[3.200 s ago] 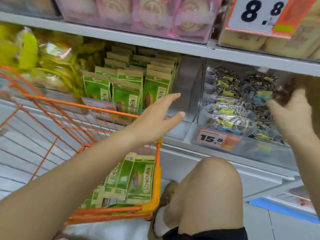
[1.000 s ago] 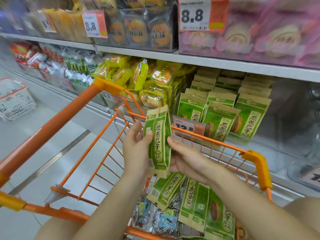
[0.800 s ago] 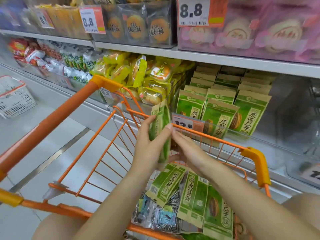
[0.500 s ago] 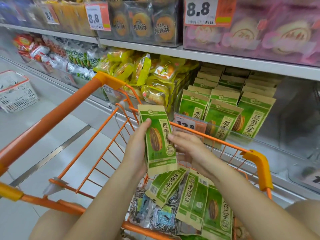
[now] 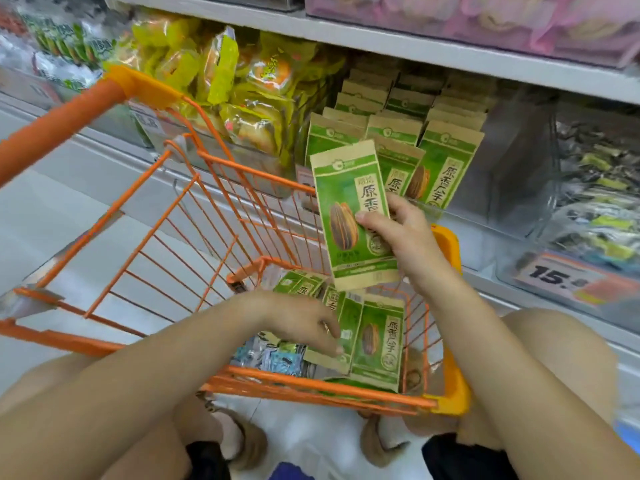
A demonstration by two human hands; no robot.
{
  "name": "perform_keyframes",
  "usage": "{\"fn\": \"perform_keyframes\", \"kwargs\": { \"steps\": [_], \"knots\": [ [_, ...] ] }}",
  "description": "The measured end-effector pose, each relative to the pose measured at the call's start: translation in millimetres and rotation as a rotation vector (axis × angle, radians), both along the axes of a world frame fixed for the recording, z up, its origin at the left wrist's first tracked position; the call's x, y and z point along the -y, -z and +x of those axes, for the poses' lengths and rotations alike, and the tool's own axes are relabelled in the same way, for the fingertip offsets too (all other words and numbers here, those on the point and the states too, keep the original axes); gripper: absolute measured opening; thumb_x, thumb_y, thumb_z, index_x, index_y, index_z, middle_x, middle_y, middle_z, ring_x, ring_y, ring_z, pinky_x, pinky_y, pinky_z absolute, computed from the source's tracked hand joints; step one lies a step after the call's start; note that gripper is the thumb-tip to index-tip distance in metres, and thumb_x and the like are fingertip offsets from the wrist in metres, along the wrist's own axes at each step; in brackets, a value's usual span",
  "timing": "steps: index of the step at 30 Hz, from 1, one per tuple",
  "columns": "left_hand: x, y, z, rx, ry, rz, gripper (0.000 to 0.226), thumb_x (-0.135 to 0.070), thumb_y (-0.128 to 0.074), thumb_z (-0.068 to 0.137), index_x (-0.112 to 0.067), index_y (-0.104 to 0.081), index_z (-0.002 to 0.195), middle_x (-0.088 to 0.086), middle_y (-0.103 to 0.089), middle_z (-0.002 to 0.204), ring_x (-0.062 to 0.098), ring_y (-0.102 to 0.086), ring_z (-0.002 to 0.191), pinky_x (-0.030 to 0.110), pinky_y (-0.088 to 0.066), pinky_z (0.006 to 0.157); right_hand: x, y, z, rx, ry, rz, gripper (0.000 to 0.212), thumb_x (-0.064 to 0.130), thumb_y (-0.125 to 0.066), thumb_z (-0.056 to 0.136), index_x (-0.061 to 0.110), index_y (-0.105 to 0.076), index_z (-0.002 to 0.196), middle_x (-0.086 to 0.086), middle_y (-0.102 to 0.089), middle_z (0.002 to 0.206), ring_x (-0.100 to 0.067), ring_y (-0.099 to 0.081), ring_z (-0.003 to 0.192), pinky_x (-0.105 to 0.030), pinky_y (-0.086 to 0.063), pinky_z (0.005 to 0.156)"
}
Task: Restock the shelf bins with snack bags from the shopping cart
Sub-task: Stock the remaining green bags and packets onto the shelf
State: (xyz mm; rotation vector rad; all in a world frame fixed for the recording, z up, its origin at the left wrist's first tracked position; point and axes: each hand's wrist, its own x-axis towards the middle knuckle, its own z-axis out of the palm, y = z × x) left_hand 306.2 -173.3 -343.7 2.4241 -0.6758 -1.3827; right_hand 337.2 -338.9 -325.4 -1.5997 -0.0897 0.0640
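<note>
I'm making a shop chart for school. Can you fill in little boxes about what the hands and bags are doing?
right hand: holds a green sunflower seed bag upright above the cart
left hand: reaches into the orange shopping cart, touching green bags in the cart
shelf bin: rows of matching green bags
price tag: reads 15 point something

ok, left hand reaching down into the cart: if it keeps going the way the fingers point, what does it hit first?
Most likely the green seed bags lying in the orange cart. The left hand points down and right, and its fingertips already look to be on or just above one bag's edge; depth is unclear.
</note>
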Motion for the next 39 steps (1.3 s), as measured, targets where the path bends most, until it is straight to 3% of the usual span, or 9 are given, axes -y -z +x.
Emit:
{"fn": "perform_keyframes", "kwargs": {
  "steps": [5,15,18,20,24,29,32,36,39],
  "knots": [
    [26,30,-13,0.032,0.404,0.283,0.060,-0.044,-0.050,0.095,-0.014,-0.036,0.144,0.006,-0.042,0.144,0.026,-0.040,0.129,0.032,-0.035,0.098,4,8,2,0.059,0.078,-0.130,0.033,0.032,-0.063,0.073,0.018,-0.063,0.103,0.005,-0.068,0.095,-0.011,-0.065,0.087,-0.028,-0.052,0.075],
    [60,60,-13,0.018,0.502,0.084,0.070,-0.047,-0.065,0.084,-0.017,-0.040,0.142,0.003,-0.052,0.134,0.024,-0.051,0.116,0.025,-0.036,0.081,6,15,2,0.155,0.153,-0.272,0.020,0.030,-0.066,0.081,0.024,-0.061,0.100,0.011,-0.066,0.091,-0.007,-0.063,0.084,-0.031,-0.052,0.074],
    [66,65,-14,0.060,0.536,0.060,0.050,-0.036,-0.066,0.085,-0.014,-0.052,0.128,0.002,-0.062,0.104,0.018,-0.055,0.084,0.024,-0.039,0.069,9,14,3,0.140,0.195,-0.223,0.016,0.027,-0.065,0.083,0.026,-0.060,0.098,0.010,-0.067,0.094,-0.009,-0.064,0.088,-0.035,-0.054,0.078],
    [64,64,-5,0.093,0.476,0.057,0.033,-0.027,-0.065,0.087,-0.016,-0.058,0.117,-0.005,-0.058,0.084,0.013,-0.052,0.070,0.026,-0.038,0.060,9,13,4,0.134,0.208,-0.187,0.016,0.027,-0.065,0.082,0.025,-0.060,0.098,0.009,-0.068,0.094,-0.010,-0.064,0.088,-0.033,-0.053,0.076],
    [41,55,25,-0.008,0.241,0.025,0.033,-0.021,-0.065,0.088,-0.017,-0.058,0.120,0.001,-0.063,0.112,0.020,-0.057,0.100,0.032,-0.045,0.085,10,10,5,0.162,0.303,-0.153,0.014,0.030,-0.064,0.080,0.026,-0.059,0.093,0.009,-0.067,0.087,-0.009,-0.063,0.081,-0.029,-0.050,0.070],
    [4,-9,66,0.003,-0.013,-0.097,0.033,-0.020,-0.063,0.090,-0.021,-0.058,0.122,-0.003,-0.064,0.119,0.016,-0.060,0.108,0.036,-0.047,0.096,13,8,1,0.294,0.566,-0.037,0.012,0.027,-0.059,0.088,0.022,-0.055,0.099,0.013,-0.062,0.085,0.000,-0.057,0.076,-0.020,-0.046,0.070],
    [-28,-46,72,-0.069,-0.194,-0.294,0.022,-0.029,-0.063,0.090,-0.020,-0.066,0.109,0.001,-0.071,0.106,0.017,-0.067,0.096,0.041,-0.051,0.086,13,4,1,0.310,0.623,0.025,0.013,0.023,-0.059,0.089,0.017,-0.054,0.100,0.013,-0.061,0.086,0.005,-0.056,0.074,-0.015,-0.044,0.069],
    [-58,-66,60,-0.092,-0.469,-0.640,0.041,-0.041,-0.068,0.083,-0.019,-0.065,0.117,0.004,-0.069,0.114,0.022,-0.066,0.105,0.039,-0.052,0.092,14,5,1,0.257,0.565,-0.050,0.009,0.019,-0.059,0.093,0.015,-0.054,0.099,0.009,-0.060,0.085,0.007,-0.053,0.070,-0.014,-0.041,0.067],
    [-60,-70,60,-0.010,-0.729,-0.906,0.061,-0.059,-0.082,0.052,-0.024,-0.073,0.101,0.004,-0.073,0.101,0.017,-0.071,0.090,0.027,-0.058,0.075,9,5,-3,0.204,0.521,-0.103,0.049,0.042,-0.060,0.087,0.007,-0.051,0.120,-0.005,-0.064,0.111,-0.013,-0.060,0.100,-0.033,-0.047,0.088]
  ]
}}
